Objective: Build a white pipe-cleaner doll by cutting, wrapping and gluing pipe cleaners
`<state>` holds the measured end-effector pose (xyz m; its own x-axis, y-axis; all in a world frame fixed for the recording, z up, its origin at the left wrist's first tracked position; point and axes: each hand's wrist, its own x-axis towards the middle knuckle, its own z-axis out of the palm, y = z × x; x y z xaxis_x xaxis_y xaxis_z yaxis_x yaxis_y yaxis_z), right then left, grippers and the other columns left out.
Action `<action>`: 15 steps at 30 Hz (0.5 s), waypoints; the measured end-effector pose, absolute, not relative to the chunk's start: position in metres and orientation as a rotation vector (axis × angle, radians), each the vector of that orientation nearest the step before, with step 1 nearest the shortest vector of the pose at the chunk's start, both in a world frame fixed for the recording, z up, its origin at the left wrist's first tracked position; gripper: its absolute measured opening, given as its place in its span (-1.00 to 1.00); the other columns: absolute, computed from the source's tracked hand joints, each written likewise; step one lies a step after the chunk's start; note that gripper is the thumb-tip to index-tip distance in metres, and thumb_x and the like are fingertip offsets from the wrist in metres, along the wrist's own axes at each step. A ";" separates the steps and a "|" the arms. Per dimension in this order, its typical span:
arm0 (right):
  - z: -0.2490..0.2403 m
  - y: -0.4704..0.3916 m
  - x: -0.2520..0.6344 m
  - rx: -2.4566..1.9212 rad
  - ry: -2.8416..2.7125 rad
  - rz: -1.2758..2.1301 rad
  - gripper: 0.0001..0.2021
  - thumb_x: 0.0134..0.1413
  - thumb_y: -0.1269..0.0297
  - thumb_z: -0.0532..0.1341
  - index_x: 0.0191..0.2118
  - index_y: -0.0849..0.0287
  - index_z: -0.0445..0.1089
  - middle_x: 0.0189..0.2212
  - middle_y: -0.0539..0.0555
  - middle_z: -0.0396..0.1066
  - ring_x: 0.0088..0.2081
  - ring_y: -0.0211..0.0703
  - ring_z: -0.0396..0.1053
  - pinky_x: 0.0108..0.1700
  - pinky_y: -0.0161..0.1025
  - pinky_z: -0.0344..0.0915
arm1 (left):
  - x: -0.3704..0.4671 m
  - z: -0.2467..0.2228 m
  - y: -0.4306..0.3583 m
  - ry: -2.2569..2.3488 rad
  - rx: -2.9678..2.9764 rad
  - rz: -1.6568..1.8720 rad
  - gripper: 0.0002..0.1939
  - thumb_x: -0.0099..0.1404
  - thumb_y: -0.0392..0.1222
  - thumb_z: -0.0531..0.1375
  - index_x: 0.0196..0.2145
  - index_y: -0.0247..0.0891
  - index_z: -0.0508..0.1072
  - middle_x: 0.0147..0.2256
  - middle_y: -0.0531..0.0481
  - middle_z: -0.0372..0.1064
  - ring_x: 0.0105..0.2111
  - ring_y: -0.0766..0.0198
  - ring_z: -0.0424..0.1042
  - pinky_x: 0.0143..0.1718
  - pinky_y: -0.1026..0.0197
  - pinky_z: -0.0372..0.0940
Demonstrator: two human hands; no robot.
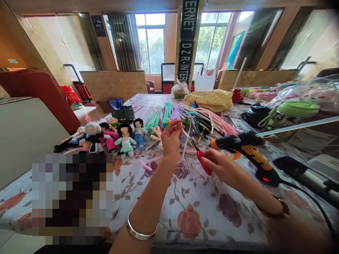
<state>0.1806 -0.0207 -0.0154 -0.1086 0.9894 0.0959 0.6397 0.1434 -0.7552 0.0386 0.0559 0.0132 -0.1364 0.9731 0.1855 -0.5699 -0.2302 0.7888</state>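
Flowery surface open right to its 6 o'clock edge, fuzzy stems bunched at 12, dolls crowding 9, glue gun boxing in 3, right grip wrapped around red-handled tool at 4, left grip curled near centre, can't tell if it's closed on anything.

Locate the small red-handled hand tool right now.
Head view, just right of centre: the small red-handled hand tool is in the bare right hand, above the white floral tablecloth, left of the black-and-orange glue gun.
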 end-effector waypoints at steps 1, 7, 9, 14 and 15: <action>-0.016 -0.018 0.182 -1.507 -1.740 0.810 -0.73 0.08 0.05 0.09 -0.34 0.18 0.29 -0.50 0.06 0.38 -0.50 -0.21 0.28 -0.45 -0.25 0.16 | 0.039 0.014 0.056 0.672 0.828 1.654 -0.95 0.09 -0.33 0.26 -0.47 -0.23 0.51 -0.54 0.11 0.37 -0.54 0.49 0.23 -0.42 0.34 0.12; -0.017 -0.014 0.184 -1.404 -1.476 1.017 -0.61 -0.15 -0.06 0.29 -0.38 0.19 0.31 -0.62 -0.07 0.26 -0.58 -0.32 0.15 -0.54 -0.32 0.07 | 0.039 0.017 0.053 0.677 0.804 1.630 -0.92 0.08 -0.38 0.24 -0.49 -0.26 0.53 -0.46 0.07 0.41 -0.44 0.45 0.30 -0.32 0.32 0.17; -0.016 -0.014 0.184 -1.426 -1.455 1.004 -0.61 -0.22 -0.02 0.35 -0.40 0.20 0.32 -0.61 -0.08 0.25 -0.58 -0.34 0.14 -0.55 -0.33 0.04 | 0.039 0.018 0.051 0.693 0.832 1.613 -0.92 0.07 -0.37 0.25 -0.47 -0.26 0.53 -0.43 0.05 0.41 -0.41 0.43 0.31 -0.30 0.31 0.18; -0.016 -0.013 0.183 -1.356 -1.333 1.211 -0.66 -0.16 0.00 0.33 -0.49 0.18 0.29 -0.64 -0.08 0.23 -0.62 -0.36 0.12 -0.56 -0.32 0.01 | 0.038 0.020 0.049 0.727 0.876 1.581 -0.90 0.07 -0.36 0.25 -0.42 -0.24 0.54 -0.41 0.04 0.38 -0.42 0.44 0.29 -0.32 0.31 0.19; -0.016 -0.013 0.183 -1.295 -1.288 1.305 -0.65 -0.13 0.00 0.31 -0.53 0.17 0.27 -0.66 -0.07 0.23 -0.63 -0.35 0.12 -0.56 -0.32 0.01 | 0.038 0.020 0.049 0.722 0.875 1.580 -0.89 0.07 -0.36 0.24 -0.41 -0.24 0.54 -0.41 0.04 0.37 -0.43 0.45 0.29 -0.33 0.31 0.19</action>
<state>0.1826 -0.0130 -0.0155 -0.0834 0.9918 -0.0966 0.0836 -0.0896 -0.9925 0.0378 0.0488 0.0196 -0.0896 0.9841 0.1534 -0.5279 -0.1775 0.8306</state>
